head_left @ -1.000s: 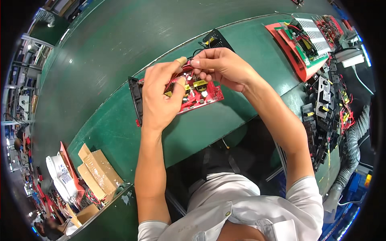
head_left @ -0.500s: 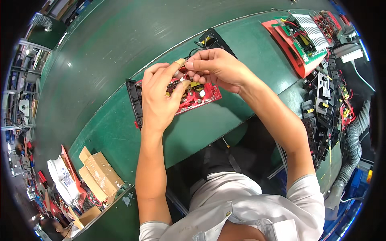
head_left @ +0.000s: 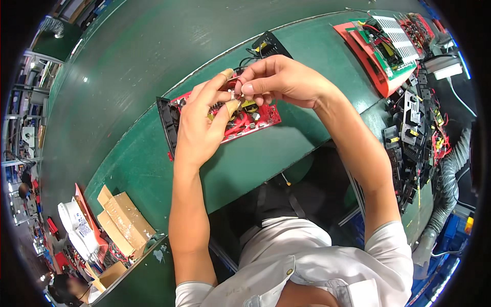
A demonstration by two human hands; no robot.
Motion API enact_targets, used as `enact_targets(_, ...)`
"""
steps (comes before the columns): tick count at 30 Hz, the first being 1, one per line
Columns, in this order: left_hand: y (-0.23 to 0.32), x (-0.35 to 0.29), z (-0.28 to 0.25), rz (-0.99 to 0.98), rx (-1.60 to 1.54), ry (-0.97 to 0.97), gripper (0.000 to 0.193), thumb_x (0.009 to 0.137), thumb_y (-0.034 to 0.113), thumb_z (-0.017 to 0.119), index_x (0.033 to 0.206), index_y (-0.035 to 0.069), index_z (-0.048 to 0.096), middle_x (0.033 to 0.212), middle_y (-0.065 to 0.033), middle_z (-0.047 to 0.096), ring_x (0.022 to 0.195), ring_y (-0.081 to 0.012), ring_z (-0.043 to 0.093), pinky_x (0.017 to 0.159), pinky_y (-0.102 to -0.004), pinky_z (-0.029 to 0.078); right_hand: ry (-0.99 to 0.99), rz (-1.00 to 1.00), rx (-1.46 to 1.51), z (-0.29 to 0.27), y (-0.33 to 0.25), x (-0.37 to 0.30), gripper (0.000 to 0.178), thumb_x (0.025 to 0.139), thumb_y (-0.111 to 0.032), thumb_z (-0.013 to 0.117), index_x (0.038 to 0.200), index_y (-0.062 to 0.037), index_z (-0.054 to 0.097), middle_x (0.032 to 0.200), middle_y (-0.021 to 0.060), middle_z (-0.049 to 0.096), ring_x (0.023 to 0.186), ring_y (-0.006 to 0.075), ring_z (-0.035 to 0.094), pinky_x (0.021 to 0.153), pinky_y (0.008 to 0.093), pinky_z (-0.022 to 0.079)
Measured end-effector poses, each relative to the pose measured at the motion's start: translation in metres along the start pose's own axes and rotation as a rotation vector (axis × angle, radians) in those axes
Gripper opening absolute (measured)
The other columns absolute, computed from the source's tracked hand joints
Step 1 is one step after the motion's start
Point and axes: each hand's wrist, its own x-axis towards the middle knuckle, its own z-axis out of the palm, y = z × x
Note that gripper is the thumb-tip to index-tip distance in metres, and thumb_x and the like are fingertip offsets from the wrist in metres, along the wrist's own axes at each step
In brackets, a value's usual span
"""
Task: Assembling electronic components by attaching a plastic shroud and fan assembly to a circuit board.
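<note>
A red circuit board (head_left: 268, 118) with yellow-wrapped coils, red wires and a black end panel (head_left: 168, 127) lies on the green bench. My left hand (head_left: 200, 120) reaches over its left part. Tan covers sit on the index fingertip and thumb; the index finger is raised, while thumb and middle finger close in around a tiny white piece (head_left: 235, 96). My right hand (head_left: 286, 82) comes in from the right with thumb and index finger pinched together beside that piece. What lies within either grip is too small and covered to name. A thin red wire shows by the right fingertips.
Behind the board lies a black panel (head_left: 273, 47) with a cable. Right of it stands a red-and-green circuit assembly (head_left: 386, 53), with several black panels (head_left: 409, 133) stacked nearer. An opened cardboard box (head_left: 128, 220) and white reels (head_left: 79, 230) are at the lower left.
The board and the black panel behind it have shifted slightly to the left. My left index finger has lifted away from the thumb, and my right hand has moved slightly right and down.
</note>
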Motion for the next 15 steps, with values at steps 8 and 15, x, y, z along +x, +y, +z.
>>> enact_targets(8, 0.0, 0.002, 0.002, -0.062, -0.082, -0.007, 0.052, 0.083, -0.001, 0.069, 0.133, 0.002, 0.056, 0.119, -0.014, 0.064, 0.1, -0.0201, 0.068, 0.091, -0.0343, 0.052, 0.187, -0.261, -0.373, 0.012, 0.006, 0.004, 0.019, 0.096, -0.016, 0.064, 0.093, 0.0023, 0.064, 0.079, 0.0007, 0.063, 0.074, 0.0068, 0.056, 0.069, 0.0244, 0.047)
enact_targets(15, -0.004, 0.002, 0.0, 0.03, 0.139, 0.001, 0.06, 0.076, -0.001, 0.075, 0.133, 0.003, 0.056, 0.118, -0.0127, 0.064, 0.102, -0.0218, 0.067, 0.092, -0.0354, 0.051, 0.234, -0.258, -0.346, 0.015, 0.008, 0.005, 0.02, 0.097, -0.016, 0.063, 0.095, 0.0036, 0.064, 0.08, 0.0009, 0.062, 0.074, 0.0078, 0.055, 0.068, 0.0247, 0.047)
